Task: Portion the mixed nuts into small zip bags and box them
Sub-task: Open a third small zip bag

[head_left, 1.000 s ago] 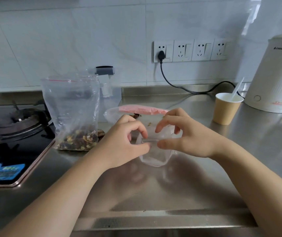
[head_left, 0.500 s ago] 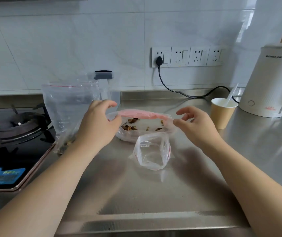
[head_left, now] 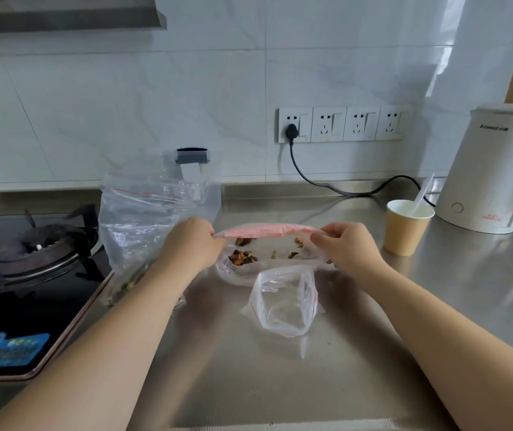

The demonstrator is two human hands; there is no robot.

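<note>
Gas stove (head_left: 31, 256) far left. Large zip bag (head_left: 143, 219) upright beside it. Left hand (head_left: 191, 247) and right hand (head_left: 347, 250) pinch opposite ends of pink-topped nut bag (head_left: 267, 231), nuts (head_left: 242, 258) inside. Small zip bag (head_left: 283, 301) stands open on counter (head_left: 280, 384) just in front. Paper cup (head_left: 406, 227), kettle (head_left: 494, 169) right.

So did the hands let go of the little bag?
Yes. Both the left hand and right hand moved away from the small bag, toward the wall sockets, gripping the pink-topped bag.
</note>
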